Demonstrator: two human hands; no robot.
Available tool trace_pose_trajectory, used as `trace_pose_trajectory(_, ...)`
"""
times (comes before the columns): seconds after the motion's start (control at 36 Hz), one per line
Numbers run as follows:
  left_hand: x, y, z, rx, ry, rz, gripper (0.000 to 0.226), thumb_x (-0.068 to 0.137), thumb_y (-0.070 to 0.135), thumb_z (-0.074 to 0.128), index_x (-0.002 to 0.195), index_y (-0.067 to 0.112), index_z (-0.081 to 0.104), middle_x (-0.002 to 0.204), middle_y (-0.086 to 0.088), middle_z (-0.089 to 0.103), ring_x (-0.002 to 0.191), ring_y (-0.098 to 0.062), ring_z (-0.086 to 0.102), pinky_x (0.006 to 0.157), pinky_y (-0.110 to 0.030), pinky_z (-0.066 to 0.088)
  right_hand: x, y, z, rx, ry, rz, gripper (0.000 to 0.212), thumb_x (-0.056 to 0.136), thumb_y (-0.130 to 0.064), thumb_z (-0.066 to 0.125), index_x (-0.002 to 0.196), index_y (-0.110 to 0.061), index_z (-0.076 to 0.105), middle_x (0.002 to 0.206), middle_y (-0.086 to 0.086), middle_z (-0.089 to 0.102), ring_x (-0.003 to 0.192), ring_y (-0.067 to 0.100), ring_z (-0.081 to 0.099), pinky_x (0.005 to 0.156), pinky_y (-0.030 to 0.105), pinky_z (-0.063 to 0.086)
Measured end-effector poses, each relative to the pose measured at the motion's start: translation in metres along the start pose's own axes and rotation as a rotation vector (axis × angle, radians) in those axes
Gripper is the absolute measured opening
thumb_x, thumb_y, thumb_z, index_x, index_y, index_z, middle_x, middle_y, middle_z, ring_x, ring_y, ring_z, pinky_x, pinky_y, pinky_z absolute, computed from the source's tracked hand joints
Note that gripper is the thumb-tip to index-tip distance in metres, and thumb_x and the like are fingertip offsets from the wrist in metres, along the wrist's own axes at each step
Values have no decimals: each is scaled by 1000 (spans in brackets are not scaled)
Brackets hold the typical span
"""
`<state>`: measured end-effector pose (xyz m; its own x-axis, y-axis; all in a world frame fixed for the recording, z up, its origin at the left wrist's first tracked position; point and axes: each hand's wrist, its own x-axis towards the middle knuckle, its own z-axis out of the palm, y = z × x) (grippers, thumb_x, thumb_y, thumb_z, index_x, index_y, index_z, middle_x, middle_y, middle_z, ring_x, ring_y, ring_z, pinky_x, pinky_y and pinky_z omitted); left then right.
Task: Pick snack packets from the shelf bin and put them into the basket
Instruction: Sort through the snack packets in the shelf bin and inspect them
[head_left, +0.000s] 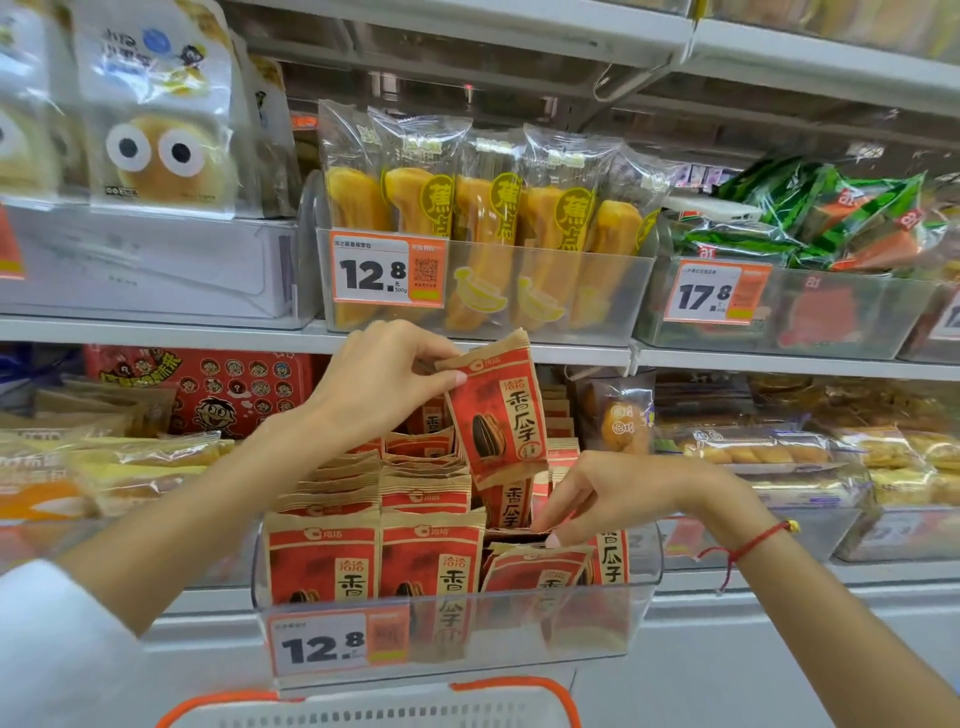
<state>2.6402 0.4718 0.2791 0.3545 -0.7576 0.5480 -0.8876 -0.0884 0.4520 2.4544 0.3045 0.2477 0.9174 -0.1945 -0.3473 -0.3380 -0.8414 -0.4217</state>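
Landmark: clear plastic shelf bin (452, 631), white/orange "12.8" price tag (340, 643) on its front wall.

Left hand (382, 382) pinches the top corner of a red and kraft-brown paper snack packet (496, 410), thumb in front, fingers behind. Packet is lifted clear above the bin's rows, hanging upright with a slight tilt. Print: white logo strip on top, black characters down the right side, a dark striped sunflower seed lower left, crimped brown edges top and bottom.

Right hand (615, 493) reaches down into the bin's right side, fingertips closed on the top edge of another matching packet (537, 569) that leans in the front row.

More identical packets (374, 558) stand in rows filling the bin, front to back.

White perforated plastic basket with orange rim (395, 706) sits directly below the bin's front; only its top edge is visible.

Red string bracelet (750, 545) on the right wrist, to the bin's right.
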Motion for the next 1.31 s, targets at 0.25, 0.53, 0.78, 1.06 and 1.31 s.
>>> trace_pose_trajectory(0.25,-3,11,-13,32,27,30,12,88,29,70,97,34,77,87,14,74,81,-1,66,74,-30,53,3,7,9,147,80,-44,31,94,-30,61,124,-20,67,123,-6,67,107,6,65,97,27,52)
trace_pose_trajectory(0.53,0,7,-27,-122,55,-21,12,84,29,73,92,38,75,97,17,72,85,5,64,80,-26,50,6,22,17,413,298,-9,21,88,-20,71,108,-15,75,96,-16,73,93,1,69,87,19,54)
trace_pose_trajectory(0.78,-6,6,-33,-390,2,-10,15,87,11,69,91,25,75,82,24,73,80,-2,71,67,-13,53,38,19,24,757,768,90,6,86,-15,72,90,-15,76,94,6,76,79,11,73,72,19,58)
trace_pose_trajectory(1.06,-8,11,-37,-343,-32,-17,13,85,20,71,93,28,75,82,15,75,79,-5,71,72,-20,56,48,10,13,634,779,158,12,90,-10,67,81,-15,73,82,0,72,72,9,66,51,12,48)
trace_pose_trajectory(1.31,-13,18,17,233,-274,54,20,89,36,68,107,34,74,104,12,74,96,-10,66,86,-38,53,27,10,9,798,526,84,22,103,-18,43,106,-20,65,91,-4,73,87,4,69,76,15,54)
